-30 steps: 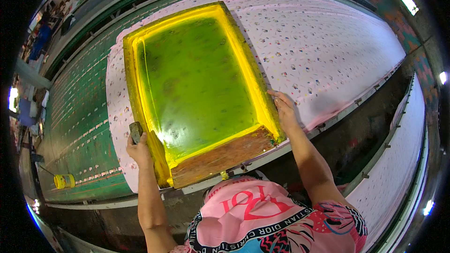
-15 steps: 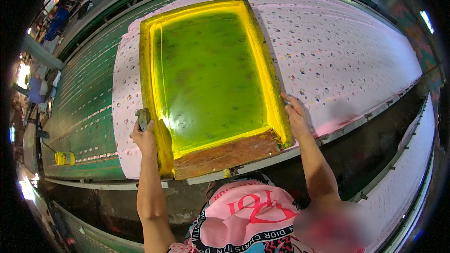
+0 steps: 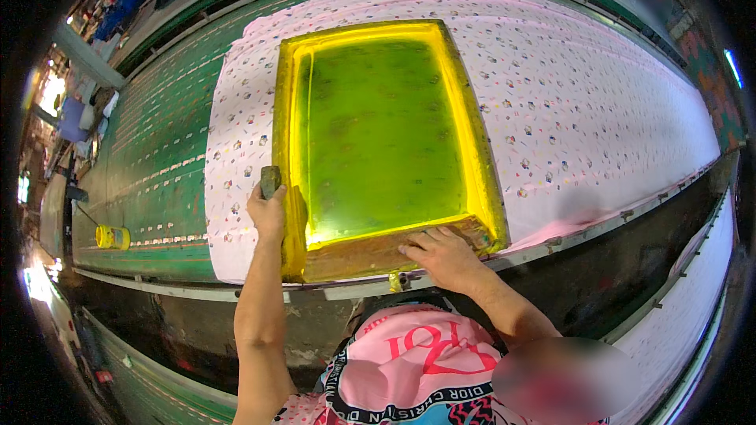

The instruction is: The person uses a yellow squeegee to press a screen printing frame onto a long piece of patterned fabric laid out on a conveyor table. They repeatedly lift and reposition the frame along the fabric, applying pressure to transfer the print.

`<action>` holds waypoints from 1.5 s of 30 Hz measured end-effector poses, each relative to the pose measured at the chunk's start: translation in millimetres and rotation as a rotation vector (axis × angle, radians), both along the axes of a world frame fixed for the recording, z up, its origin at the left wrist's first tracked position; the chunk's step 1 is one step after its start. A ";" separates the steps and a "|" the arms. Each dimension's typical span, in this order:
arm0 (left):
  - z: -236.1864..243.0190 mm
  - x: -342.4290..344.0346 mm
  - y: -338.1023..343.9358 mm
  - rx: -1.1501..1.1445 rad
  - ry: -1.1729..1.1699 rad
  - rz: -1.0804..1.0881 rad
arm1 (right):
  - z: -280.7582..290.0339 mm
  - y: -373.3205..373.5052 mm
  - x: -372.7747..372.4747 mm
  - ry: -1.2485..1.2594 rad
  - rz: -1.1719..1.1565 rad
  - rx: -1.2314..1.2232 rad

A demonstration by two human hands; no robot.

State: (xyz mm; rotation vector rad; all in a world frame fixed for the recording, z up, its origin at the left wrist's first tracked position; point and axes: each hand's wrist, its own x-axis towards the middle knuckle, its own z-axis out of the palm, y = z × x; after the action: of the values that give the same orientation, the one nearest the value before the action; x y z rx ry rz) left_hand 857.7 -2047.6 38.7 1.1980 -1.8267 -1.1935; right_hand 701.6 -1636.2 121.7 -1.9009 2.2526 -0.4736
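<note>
Currently, frame: the yellow-edged frame (image 3: 477,134) lies on the pink patterned cloth (image 3: 583,102), left of the cloth's middle, its near end at the near edge of the green worktop (image 3: 161,153).
Green panel: the see-through green panel (image 3: 382,134) fills the frame, with yellow paste thick along its edges.
Left grip: the left grip (image 3: 268,214) is clenched round a dark block (image 3: 270,179) beside the frame's left side; whether the block is fixed to it cannot be told.
Right grip: the right grip (image 3: 446,258) rests on the brown near board (image 3: 354,255), fingers spread toward the panel; whether it grasps the board cannot be told.
Pail: a yellow pail (image 3: 112,238) stands well apart, at the near left.
Step in hand: apparently steadying and squaring the frame on the cloth.
Next move: probably calls for even pressure from both sides, without dragging the cloth.
</note>
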 end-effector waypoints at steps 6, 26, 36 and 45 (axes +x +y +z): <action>13.3 -5.1 12.3 -0.083 -0.088 -0.001 | 20.5 -50.3 19.6 -0.015 -0.076 0.141; -8.4 5.7 4.7 -0.048 0.179 -0.038 | -6.2 -70.6 61.0 0.077 -0.197 -0.110; 5.0 8.5 8.0 -0.074 0.104 -0.005 | -19.2 -198.9 -72.0 0.180 -0.237 0.043; 12.1 1.8 17.1 -0.100 0.034 0.071 | -22.5 -325.5 -233.5 0.179 -0.286 0.142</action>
State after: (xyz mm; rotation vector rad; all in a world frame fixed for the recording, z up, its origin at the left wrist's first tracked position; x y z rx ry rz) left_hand 859.5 -2030.5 50.8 1.1689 -1.7824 -1.0640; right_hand 468.1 -1961.7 99.3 -1.6193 2.6106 -0.1760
